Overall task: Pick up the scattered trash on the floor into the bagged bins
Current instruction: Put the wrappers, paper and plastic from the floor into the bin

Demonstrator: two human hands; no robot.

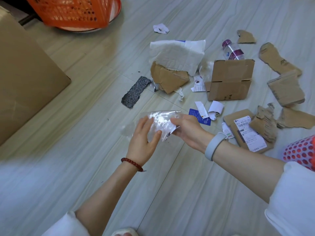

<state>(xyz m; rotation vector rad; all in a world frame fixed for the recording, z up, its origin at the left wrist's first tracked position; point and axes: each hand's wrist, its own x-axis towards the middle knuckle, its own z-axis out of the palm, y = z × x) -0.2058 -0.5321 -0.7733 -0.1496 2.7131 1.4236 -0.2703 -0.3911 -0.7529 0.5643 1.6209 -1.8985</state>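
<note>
A clear plastic wrapper (160, 120) is held above the floor between both hands. My left hand (143, 142) lies under and against its left side, fingers fairly straight and thumb up along the film. My right hand (187, 128) grips its right end with thumb and fingers curled round it. Scattered trash lies beyond on the floor: torn cardboard (168, 79), a small cardboard box (230, 80), a plastic bottle (233, 50), a white plastic bag (180, 53), a grey mesh strip (134, 94), paper scraps (215, 109) and a blue card (198, 115).
An orange perforated basket (75, 11) stands at the top left on a round base. A big cardboard box (25, 79) fills the left side. A red-and-white perforated bin (300, 150) shows at the right edge. Labelled cardboard (247, 132) lies beside my right wrist.
</note>
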